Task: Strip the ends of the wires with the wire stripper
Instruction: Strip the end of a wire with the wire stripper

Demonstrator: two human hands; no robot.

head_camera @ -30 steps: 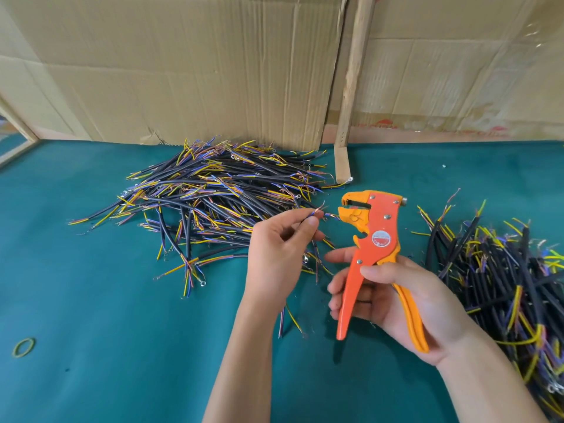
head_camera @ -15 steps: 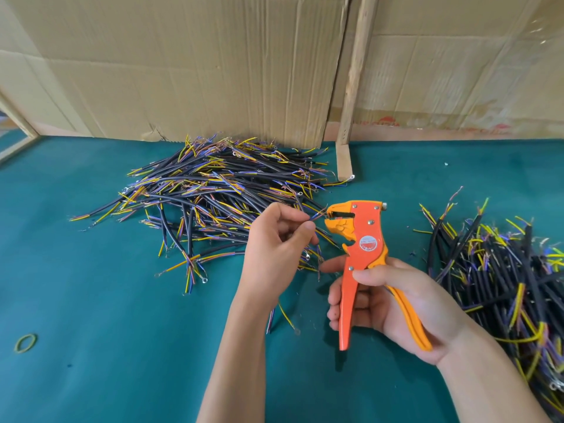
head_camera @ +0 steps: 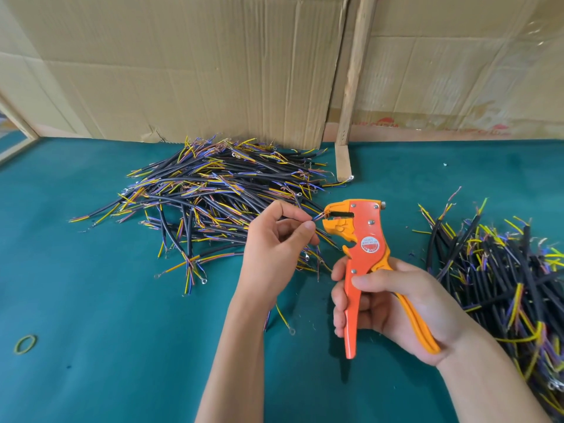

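Flattened cardboard sheets [head_camera: 183,65] standing along the back of the teal-covered counter [head_camera: 91,346]. Rough wooden slat [head_camera: 354,74] leaning upright between them. Yellow-green rubber band [head_camera: 25,343] lying near the left edge.

open: bare mat [head_camera: 122,346] front-left | blocked: wire pile [head_camera: 213,190] left, wire heap [head_camera: 503,276] right, cardboard [head_camera: 183,71] behind

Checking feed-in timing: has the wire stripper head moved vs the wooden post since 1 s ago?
Yes. The wire stripper in the right hand has shifted left, its head now left of the wooden post base and meeting the wire end pinched by the left hand.
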